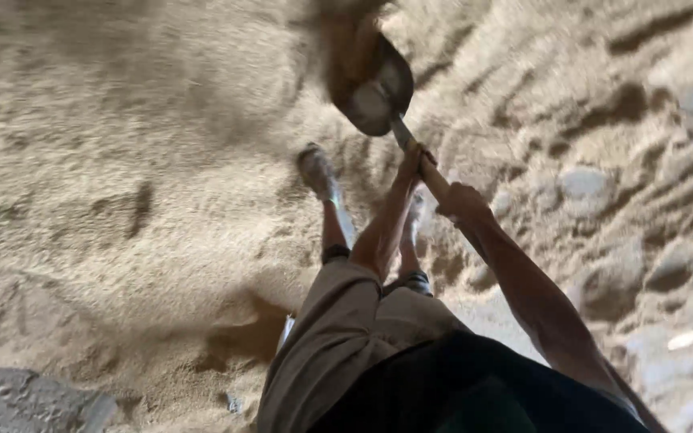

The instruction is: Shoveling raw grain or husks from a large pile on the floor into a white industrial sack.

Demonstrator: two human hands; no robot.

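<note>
Head view, only one supplied.

Hidden / unclear: shovel blade [374, 88] at upper centre is motion-blurred; a brown smear of sand above it hides the blade tip. Handle [423, 168] shows only between blade and hands; the rest is covered by the hands and forearm, so its end can't be made out. Torso in dark shirt cut off by bottom edge. One foot [316, 170] visible at centre, blurred; the other, just right of it, is partly behind the left arm. Lower legs partly covered by tan shorts [338, 337]. Grey slab [34, 401] at lower left cut by frame edge.

Hands: left hand [412, 160] sits higher on the handle, nearer the blade, fingers wrapped tight round it. Right hand [463, 200] grips the handle just below and right of the left, fist closed on it, arm running down to lower right. Both hands close together, not touching as far as can be told.

Surroundings: sand [122, 160] fills the frame, smoother at left, lumpy w/ hollows at right. Shovel blade is above the sand, upper centre, beyond the feet.
</note>
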